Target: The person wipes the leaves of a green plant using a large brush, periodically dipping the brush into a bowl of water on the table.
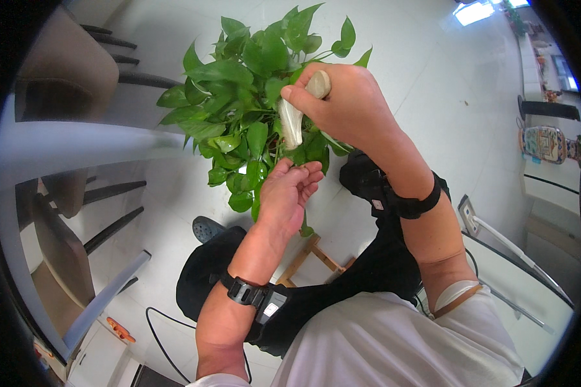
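A bushy pothos plant (218, 96) with glossy green leaves stands in front of me; the leaves cover its pot. My right hand (339, 96) grips a brush (291, 126) with pale bristles. The round, light-coloured end of its handle sticks up between thumb and fingers, and the bristles point down over the foliage. Just below the bristle tips, my left hand (290, 188) has its palm turned up. Its thumb and curled fingers close on the edge of a pothos leaf (296, 156), partly hidden by the fingertips.
Brown chairs (63, 251) with dark legs and a pale table frame (101, 140) line the left side. A wooden stool (298, 261) shows between my knees. At the right are a glass-topped table (518, 290) and a white pole (508, 242). A black cable (157, 338) trails on the floor.
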Motion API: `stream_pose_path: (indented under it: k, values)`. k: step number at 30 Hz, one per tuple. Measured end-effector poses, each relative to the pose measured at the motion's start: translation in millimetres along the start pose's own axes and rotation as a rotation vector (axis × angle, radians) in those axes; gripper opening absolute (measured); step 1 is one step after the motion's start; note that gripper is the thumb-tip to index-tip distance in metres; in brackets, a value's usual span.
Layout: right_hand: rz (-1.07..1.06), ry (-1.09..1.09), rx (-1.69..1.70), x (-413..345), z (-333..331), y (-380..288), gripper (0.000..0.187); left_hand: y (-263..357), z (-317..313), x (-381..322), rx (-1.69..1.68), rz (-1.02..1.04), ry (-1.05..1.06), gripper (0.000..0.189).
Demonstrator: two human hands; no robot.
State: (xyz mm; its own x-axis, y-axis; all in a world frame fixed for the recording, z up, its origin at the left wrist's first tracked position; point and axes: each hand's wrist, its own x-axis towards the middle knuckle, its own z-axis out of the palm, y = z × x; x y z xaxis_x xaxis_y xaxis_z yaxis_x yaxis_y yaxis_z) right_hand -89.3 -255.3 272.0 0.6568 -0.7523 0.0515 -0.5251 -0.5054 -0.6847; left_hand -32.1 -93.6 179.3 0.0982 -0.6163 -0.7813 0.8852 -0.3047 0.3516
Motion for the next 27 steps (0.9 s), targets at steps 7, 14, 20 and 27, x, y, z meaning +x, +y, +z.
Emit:
stream_pose_path:
  k: [7, 14, 20, 27]
  values:
    - [-0.006, -0.002, 0.006, 0, -2, -1, 0.029, -3, -5, 0, -0.072, 0.036, 0.075, 0.025]
    - [0.067, -0.038, 0.021, 1, -5, -5, 0.033, -1, 0, 6, -0.258, 0.039, 0.018, 0.028]
    - [0.071, -0.117, 0.041, -1, -10, -2, 0.026, 1, 2, 5, -0.323, 0.042, -0.034, 0.056]
    - [0.074, -0.387, 0.136, -6, -21, -15, 0.019, -11, -9, 19, -0.361, -0.003, 0.041, 0.05]
